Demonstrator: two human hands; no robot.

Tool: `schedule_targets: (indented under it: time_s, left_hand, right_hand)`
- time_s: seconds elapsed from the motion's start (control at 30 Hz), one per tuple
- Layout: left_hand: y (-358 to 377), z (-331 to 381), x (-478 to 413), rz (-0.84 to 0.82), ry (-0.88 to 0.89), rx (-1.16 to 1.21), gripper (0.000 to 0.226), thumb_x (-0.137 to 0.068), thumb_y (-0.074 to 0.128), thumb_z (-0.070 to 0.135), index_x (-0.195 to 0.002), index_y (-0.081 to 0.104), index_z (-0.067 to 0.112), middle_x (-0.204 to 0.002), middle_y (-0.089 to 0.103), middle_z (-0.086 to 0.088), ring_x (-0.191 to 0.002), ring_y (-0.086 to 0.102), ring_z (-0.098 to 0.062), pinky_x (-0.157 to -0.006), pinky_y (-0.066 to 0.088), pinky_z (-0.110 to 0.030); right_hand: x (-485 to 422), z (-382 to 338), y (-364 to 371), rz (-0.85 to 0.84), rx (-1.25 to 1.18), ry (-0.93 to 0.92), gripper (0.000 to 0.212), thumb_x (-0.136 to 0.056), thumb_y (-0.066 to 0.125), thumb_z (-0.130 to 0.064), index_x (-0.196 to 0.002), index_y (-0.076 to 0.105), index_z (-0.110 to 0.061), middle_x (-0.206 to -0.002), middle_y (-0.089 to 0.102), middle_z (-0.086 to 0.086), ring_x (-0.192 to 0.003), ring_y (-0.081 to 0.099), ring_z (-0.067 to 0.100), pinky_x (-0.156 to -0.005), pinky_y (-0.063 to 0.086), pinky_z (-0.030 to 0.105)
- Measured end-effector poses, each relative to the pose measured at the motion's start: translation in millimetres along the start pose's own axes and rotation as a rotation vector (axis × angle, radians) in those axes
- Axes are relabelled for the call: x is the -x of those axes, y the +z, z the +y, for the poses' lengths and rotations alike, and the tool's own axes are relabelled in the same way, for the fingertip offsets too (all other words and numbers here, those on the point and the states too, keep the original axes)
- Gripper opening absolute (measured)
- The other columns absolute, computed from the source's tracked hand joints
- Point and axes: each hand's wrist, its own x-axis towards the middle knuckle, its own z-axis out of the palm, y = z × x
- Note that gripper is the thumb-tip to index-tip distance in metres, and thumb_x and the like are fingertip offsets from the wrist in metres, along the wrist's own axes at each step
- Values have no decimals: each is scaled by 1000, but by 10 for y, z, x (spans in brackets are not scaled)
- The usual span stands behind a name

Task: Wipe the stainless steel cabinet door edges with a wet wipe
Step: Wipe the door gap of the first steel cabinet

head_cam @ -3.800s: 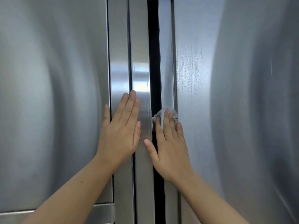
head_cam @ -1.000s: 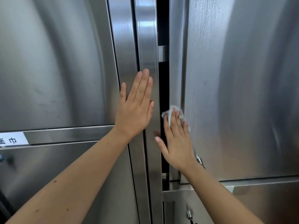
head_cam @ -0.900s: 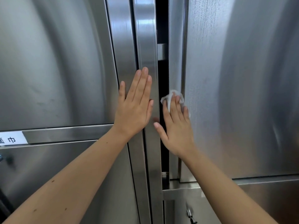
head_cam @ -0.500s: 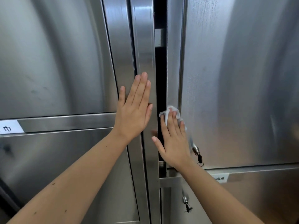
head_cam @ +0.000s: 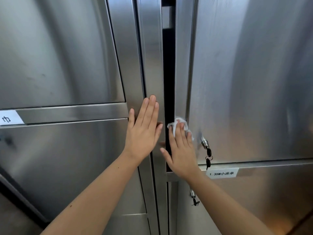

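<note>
Our left hand (head_cam: 144, 131) lies flat on the post (head_cam: 150, 56); beside it our right hand (head_cam: 182, 150), fingers straight, presses the wipe (head_cam: 179, 119) onto the door edge (head_cam: 181, 73).

1 head-worn wide-angle view looks straight at the cabinet doors (head_cam: 254, 82) from close up.

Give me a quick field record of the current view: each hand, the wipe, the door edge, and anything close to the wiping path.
left hand: flat, fingers straight, on the vertical steel strip
right hand: straight fingers press the wet wipe on the right door edge
gap: dark, between strip and door edge
keys: hang from the lock, right of the right hand
label: just below the keys
</note>
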Motion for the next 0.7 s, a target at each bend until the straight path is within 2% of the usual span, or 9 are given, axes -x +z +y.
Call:
schedule_targets:
  time_s: [0.1,0.23,0.3,0.4,0.53,0.63,0.7]
  left_hand:
    - [24,6,22,-9,-13,19,61,-101,17,37,-147,-9,8,-152,-26,-2,-142,-13,-16,-114,4,-44]
    - [44,6,29,-15,-19,50,63,-100,19,38,-147,-11,9,-152,-27,-1,-142,-13,-15,-114,4,-45]
    - [51,19,26,-20,-31,58,62,-100,19,38,-147,-9,9,-152,-27,-1,-142,-13,-15,-114,3,-45]
    - [51,48,44,-51,-40,63,60,-100,20,40,-146,-4,9,-152,-26,-1,-142,-12,-16,-114,1,-45]
    - [31,120,113,-51,-43,48,63,-97,32,37,-145,11,3,-152,4,-9,-142,1,-23,-112,9,-49]
    - [16,165,166,-62,-42,24,63,-95,34,37,-144,16,1,-150,11,-11,-140,11,-22,-109,14,-52]
    - [28,180,195,-77,-46,27,64,-95,32,38,-144,13,2,-152,1,-12,-142,7,-22,-110,12,-51]
  right_hand:
    - [-111,52,-59,62,6,-46,69,-95,20,-50,-145,21,-2,-151,3,18,-141,-5,24,-115,-9,34]
    - [-225,68,-95,112,5,-68,68,-95,26,-48,-145,17,-4,-151,1,17,-142,-3,26,-115,-10,34]
    - [-136,81,-26,74,25,-70,69,-95,25,-49,-145,17,-3,-151,2,19,-142,0,30,-116,-8,37]
    - [161,106,149,-40,54,-52,70,-94,25,-50,-144,24,-2,-150,7,21,-140,7,35,-113,4,45]
    - [399,103,294,-152,91,-24,71,-96,15,-51,-143,28,0,-149,10,21,-138,12,39,-109,11,52]
    - [412,113,295,-178,68,-28,71,-95,11,-51,-145,22,-1,-150,1,19,-139,2,37,-110,5,48]
    - [358,134,268,-166,33,-38,70,-95,16,-51,-147,15,-4,-151,-7,15,-140,-9,33,-111,-3,43]
